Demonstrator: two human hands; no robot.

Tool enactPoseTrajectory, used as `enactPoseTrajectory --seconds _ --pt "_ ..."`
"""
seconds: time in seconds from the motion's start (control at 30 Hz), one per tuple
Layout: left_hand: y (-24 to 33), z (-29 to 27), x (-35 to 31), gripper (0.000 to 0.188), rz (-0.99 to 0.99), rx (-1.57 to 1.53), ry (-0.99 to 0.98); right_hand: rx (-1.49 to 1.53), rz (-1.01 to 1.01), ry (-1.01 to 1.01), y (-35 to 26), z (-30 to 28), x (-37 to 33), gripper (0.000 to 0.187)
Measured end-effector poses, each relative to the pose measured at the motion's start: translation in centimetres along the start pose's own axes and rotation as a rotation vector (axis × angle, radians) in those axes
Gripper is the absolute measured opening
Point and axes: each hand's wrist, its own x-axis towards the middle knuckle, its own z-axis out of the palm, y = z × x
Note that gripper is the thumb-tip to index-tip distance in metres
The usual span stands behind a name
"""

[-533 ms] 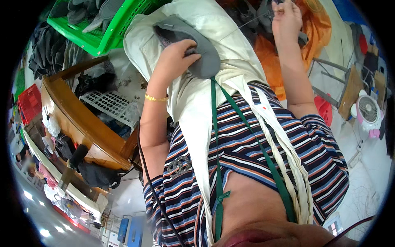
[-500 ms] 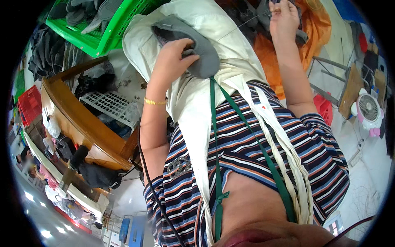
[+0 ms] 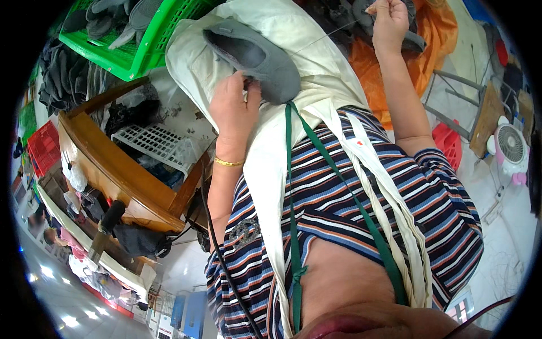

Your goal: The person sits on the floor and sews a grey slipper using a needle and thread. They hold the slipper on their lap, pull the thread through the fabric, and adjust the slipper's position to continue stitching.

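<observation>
Left hand pinches shoe edge; right hand, well apart, seemingly pinches thread. Overpulling could snap thread or slip shoe.

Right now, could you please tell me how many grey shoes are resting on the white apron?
1: the grey shoe lies on the white apron over the lap, beside the left hand. No second shoe shows there.

- The left hand gripped the edge of a grey shoe over the white apron.
- The right hand pinched a thread running toward the shoe.
- A green crate stood nearby.
</observation>
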Motion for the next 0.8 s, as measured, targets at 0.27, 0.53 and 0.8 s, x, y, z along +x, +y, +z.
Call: enactPoseTrajectory --seconds 0.27,0.53,0.8 --pt "-0.9 1.2 -0.2 0.014 -0.800 -1.109 -0.170 0.046 0.227 -0.385 -1.7 3.2 -3.9 0.007" --pt "-1.4 1.3 -0.1 0.016 -0.952 -1.431 -0.174 -0.202 0.317 -1.093 -6.7 6.3 -10.6 0.018" --pt "-1.3 1.3 -0.3 0.016 -0.953 -1.447 -0.178 -0.334 0.102 -1.124 -6.8 7.2 -11.3 0.019"
